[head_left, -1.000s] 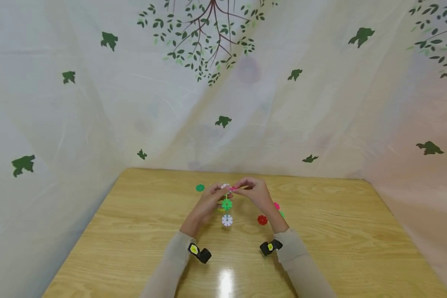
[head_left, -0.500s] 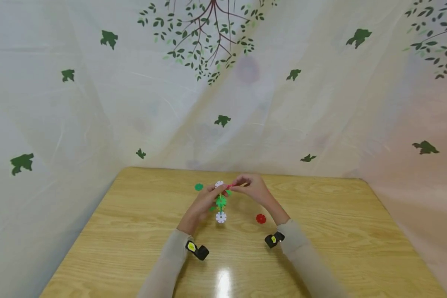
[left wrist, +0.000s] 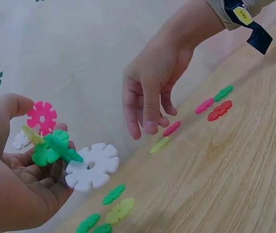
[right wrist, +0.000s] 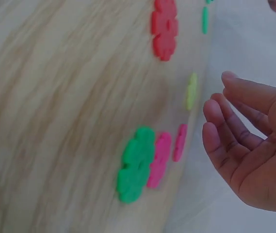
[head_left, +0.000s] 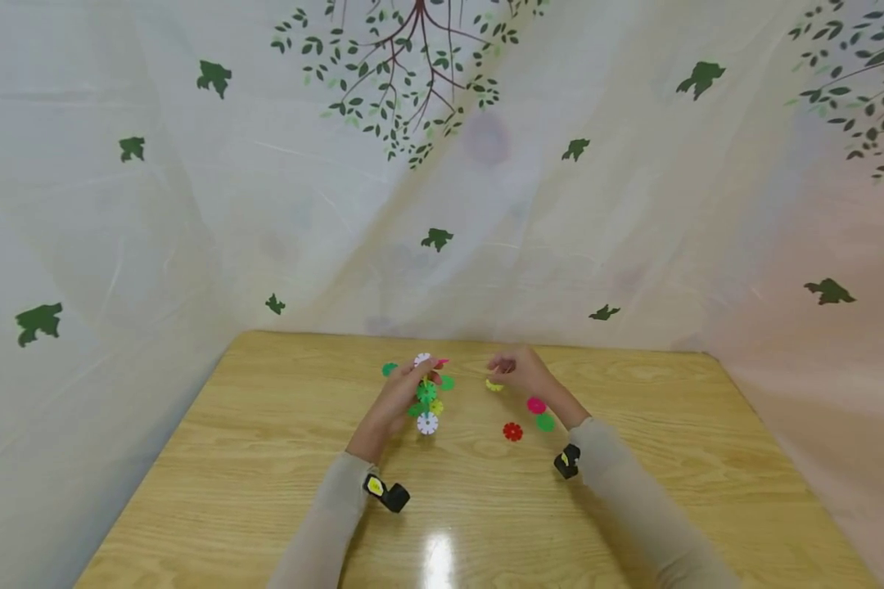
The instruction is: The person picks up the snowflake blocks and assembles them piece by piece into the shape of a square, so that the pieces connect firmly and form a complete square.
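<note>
My left hand (head_left: 401,393) holds a joined cluster of notched plastic snowflake discs above the table. In the left wrist view the cluster has a pink disc (left wrist: 50,114) near the thumb tip, a yellow disc (left wrist: 31,134), green discs (left wrist: 43,156) and a large white disc (left wrist: 104,165) at its near end. Another white disc (left wrist: 20,141) is partly hidden behind. To the right, my right hand (head_left: 526,375) hovers with loosely bent fingers and nothing between them. Below its fingertips lie a loose yellow disc (right wrist: 191,91) and a pink disc (right wrist: 180,142).
On the wooden table (head_left: 633,491) lie a red disc (head_left: 512,432), a pink disc (head_left: 536,406) and a green disc (head_left: 545,422) near the right forearm. Several green and yellow discs (head_left: 436,406) lie around the left hand. A printed cloth (head_left: 324,204) hangs behind the table.
My right hand has let go of the pink disc, which stays with the cluster at my left hand. It has moved right, over the loose discs. The left hand has shifted slightly left.
</note>
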### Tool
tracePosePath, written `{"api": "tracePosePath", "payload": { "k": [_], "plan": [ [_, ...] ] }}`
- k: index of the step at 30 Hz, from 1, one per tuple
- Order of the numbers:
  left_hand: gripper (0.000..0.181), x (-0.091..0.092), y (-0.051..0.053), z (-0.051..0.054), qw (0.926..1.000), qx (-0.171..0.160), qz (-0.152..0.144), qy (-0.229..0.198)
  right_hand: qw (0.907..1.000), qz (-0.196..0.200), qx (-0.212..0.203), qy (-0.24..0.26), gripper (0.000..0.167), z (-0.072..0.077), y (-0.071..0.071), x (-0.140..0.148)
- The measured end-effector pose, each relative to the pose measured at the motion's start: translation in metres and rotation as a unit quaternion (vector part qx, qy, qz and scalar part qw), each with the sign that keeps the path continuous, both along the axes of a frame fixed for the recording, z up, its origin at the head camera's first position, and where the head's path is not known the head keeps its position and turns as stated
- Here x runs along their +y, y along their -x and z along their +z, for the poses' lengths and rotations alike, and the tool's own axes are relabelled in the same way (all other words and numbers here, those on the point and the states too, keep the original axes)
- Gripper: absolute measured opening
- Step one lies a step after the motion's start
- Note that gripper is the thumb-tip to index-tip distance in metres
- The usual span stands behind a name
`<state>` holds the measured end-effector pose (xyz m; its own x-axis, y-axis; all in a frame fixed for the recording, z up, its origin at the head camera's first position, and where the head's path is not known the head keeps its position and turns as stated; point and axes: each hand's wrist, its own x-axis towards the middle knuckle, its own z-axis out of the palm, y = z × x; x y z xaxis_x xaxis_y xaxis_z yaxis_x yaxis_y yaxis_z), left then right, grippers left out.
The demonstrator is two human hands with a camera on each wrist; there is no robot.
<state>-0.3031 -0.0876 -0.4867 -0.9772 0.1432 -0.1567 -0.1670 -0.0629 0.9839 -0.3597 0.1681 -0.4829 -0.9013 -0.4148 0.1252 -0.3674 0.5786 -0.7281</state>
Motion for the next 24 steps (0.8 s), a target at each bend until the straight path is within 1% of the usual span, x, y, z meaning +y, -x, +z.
{"api": "tracePosePath", "payload": {
  "k": [4,6,9,13,17,21,24],
  "plan": [
    [0.047,0.0,0.0,-0.002,1.0,0.002,-0.001,-0.003,0.9986,-0.012,-0.042,-0.03,0.026,-0.004,0.002,0.004],
    [0.049,0.001,0.0,-0.002,1.0,0.002,-0.002,-0.006,0.9978,-0.012,-0.048,-0.045,0.028,-0.006,0.003,0.005],
    [0.044,0.002,-0.001,-0.003,0.9999,0.003,-0.006,-0.01,0.9965,-0.015,-0.056,-0.06,0.027,-0.009,0.003,0.004],
    [0.036,0.004,-0.001,-0.003,0.9998,0.01,-0.013,-0.014,0.996,-0.01,-0.039,-0.08,0.022,-0.012,0.003,0.003],
    [0.033,0.005,-0.002,-0.003,0.9996,0.017,-0.015,-0.017,0.9957,-0.001,-0.02,-0.09,0.02,-0.011,0.003,0.0],
    [0.032,0.005,-0.001,-0.003,0.9996,0.019,-0.011,-0.018,0.9959,0.005,-0.023,-0.087,0.023,-0.01,0.002,-0.003],
    [0.033,0.005,-0.001,-0.004,0.9997,0.021,-0.006,-0.015,0.9973,0.001,-0.024,-0.07,0.024,-0.011,0.0,-0.005]
  ]
}}
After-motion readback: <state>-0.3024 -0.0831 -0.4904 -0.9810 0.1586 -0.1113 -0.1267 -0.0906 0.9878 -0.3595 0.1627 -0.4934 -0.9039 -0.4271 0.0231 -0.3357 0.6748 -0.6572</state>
